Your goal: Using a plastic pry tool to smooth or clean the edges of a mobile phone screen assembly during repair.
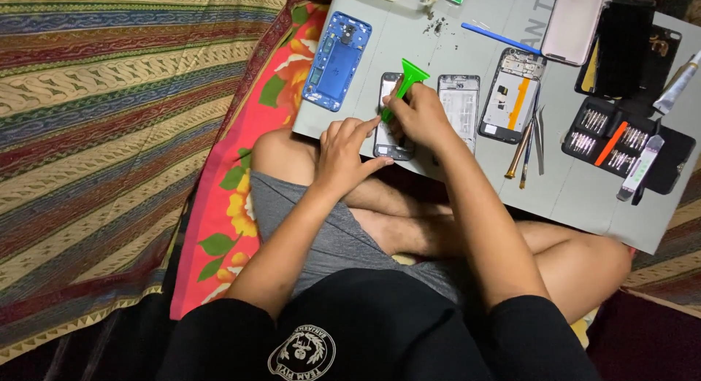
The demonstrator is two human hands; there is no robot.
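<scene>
My right hand grips a green plastic pry tool and presses its narrow end onto an opened phone lying at the near edge of a grey work mat. My left hand rests on the phone's lower left side, fingers spread over it and holding it down. Most of the phone's lower half is hidden under both hands.
On the mat lie a blue phone back cover, a clear frame, another opened phone frame, a pinkish phone, a black phone, a blue spudger, tweezers and screwdrivers, and a bit case. My crossed legs are below, on patterned cloth.
</scene>
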